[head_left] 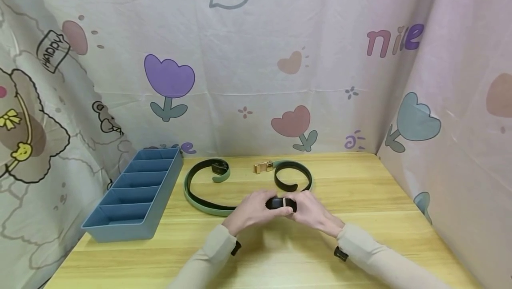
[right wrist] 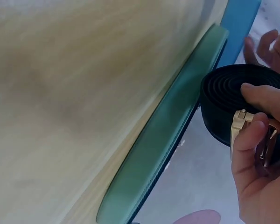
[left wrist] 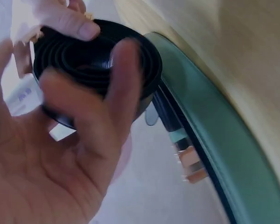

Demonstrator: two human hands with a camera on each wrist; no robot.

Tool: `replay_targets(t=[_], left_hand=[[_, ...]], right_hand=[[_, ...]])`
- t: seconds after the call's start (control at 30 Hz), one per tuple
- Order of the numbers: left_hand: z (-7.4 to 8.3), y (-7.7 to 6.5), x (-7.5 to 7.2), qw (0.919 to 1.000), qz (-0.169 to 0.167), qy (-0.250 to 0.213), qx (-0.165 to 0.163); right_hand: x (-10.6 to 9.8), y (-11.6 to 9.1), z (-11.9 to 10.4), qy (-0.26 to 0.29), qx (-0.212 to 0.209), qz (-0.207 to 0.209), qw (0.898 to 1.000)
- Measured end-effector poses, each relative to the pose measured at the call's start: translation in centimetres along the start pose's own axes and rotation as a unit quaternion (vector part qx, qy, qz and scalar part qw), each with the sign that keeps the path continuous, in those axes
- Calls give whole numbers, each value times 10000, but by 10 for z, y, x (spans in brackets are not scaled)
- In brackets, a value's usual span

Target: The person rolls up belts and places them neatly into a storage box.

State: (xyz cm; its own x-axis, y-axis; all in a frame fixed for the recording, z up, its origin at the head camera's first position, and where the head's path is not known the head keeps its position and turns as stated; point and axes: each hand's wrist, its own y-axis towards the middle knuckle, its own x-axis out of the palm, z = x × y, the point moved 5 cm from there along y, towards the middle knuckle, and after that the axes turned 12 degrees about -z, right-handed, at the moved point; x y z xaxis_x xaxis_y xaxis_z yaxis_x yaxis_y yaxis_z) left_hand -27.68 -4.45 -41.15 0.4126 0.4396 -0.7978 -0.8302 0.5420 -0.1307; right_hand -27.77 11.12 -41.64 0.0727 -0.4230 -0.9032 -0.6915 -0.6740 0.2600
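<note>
A black belt (right wrist: 217, 112) is wound into a tight roll between the two hands, above the table. My right hand (head_left: 310, 209) grips the roll, its thumb on the coils and its fingers by the gold buckle (right wrist: 239, 122). My left hand (head_left: 254, 211) is at the roll's other side; in the left wrist view its fingers (left wrist: 123, 88) are blurred, spread in front of the coils. Whether they touch the roll, I cannot tell. Behind the hands a green strap with black backing (head_left: 206, 209) lies on its edge in loose curves, partly hidden by the hands.
Left on the wooden table (head_left: 352, 253) stands a blue-grey tray (head_left: 160, 211) with several compartments. A gold buckle (head_left: 263, 167) lies at the back, beside a curled strap end (head_left: 294, 164). Printed cloth (head_left: 240, 35) hangs behind the table and along its sides.
</note>
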Motion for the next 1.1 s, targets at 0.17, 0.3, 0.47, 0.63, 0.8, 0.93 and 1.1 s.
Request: replay_targets(t=[0.17,0.3,0.47,0.63,0.8,0.93,1.1], left_hand=[[-10,2,2,9986,-175,-481,-121],[-13,2,2,9984,116,-427,-355],[-14,1,1,9952,443,-656,-575],[-15,-2,-8,9946,440,-681,-653],[-22,-9,-25,9943,263,-428,-945],[-31,-19,-44,9916,204,-205,-1259],[-47,-34,-73,9897,138,-64,-1426]], right_hand=[[3,4,-4,-202,-138,101,9997],[5,7,-6,-443,-188,279,9985],[7,11,-6,-631,-81,449,9970],[11,19,-9,-440,-45,448,9980],[10,28,-14,-123,-44,311,9994],[5,31,-14,-32,-42,217,9998],[-1,29,0,-8,215,180,9996]])
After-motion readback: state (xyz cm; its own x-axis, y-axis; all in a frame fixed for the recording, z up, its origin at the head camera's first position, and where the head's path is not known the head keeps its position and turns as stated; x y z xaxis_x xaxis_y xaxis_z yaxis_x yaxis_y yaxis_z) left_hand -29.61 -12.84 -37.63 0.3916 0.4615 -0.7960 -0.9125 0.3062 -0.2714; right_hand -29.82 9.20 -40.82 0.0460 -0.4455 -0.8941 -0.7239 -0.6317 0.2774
